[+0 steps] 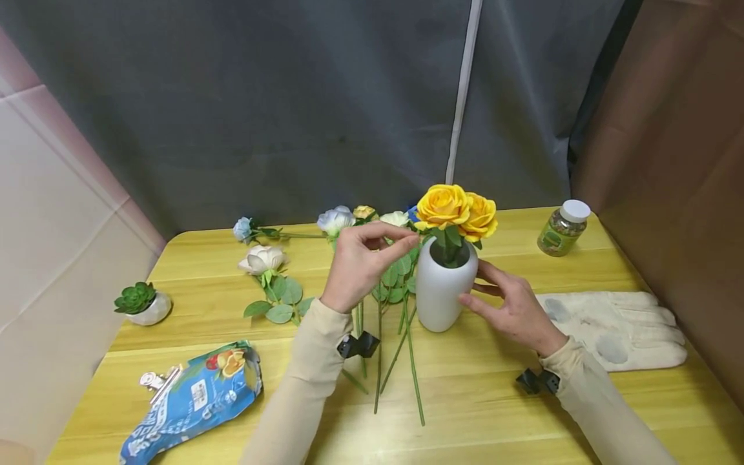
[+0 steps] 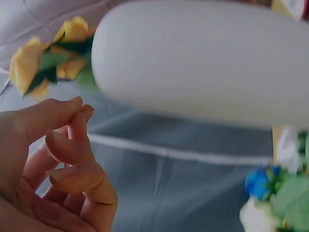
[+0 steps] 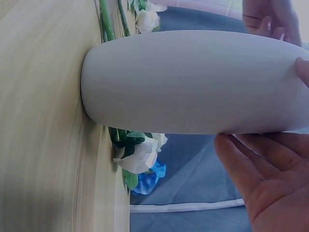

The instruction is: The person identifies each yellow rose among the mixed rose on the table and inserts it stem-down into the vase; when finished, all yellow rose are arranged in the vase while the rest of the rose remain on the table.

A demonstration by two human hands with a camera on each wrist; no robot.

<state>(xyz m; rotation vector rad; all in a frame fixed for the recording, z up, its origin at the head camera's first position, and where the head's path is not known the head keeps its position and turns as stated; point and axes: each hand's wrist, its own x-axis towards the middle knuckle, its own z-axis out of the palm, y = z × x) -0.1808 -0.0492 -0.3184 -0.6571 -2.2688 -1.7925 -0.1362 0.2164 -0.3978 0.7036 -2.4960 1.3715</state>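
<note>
In the head view, the white vase (image 1: 442, 294) stands upright on the table (image 1: 465, 413) with two yellow roses (image 1: 447, 206) in its mouth; that much of the arranging looks done. A cream flower (image 1: 263, 259), a small pale-blue flower (image 1: 243, 230), a lavender-white flower (image 1: 335, 221) and others lie outside the vase, their green stems (image 1: 413, 368) crossing on the wood, so most of the filling appears to be left, if all are meant for it. The left hand (image 1: 370, 259) is raised beside the roses, thumb and forefinger closed together; the right hand (image 1: 511, 307) holds the vase's side. Print covers the blue bag (image 1: 229, 391), which also bears a white label (image 1: 199, 394), and the jar (image 1: 562, 231) wears a green label (image 1: 557, 240), but no word or brand on either is legible. The left wrist view is blurred, yet the thumb and fingertip seem to meet with nothing visible between them, just beside the roses. In the right wrist view, fingers lie against one side of the vase and a thumb tip against its wall; the vase surface shown carries no writing.
</note>
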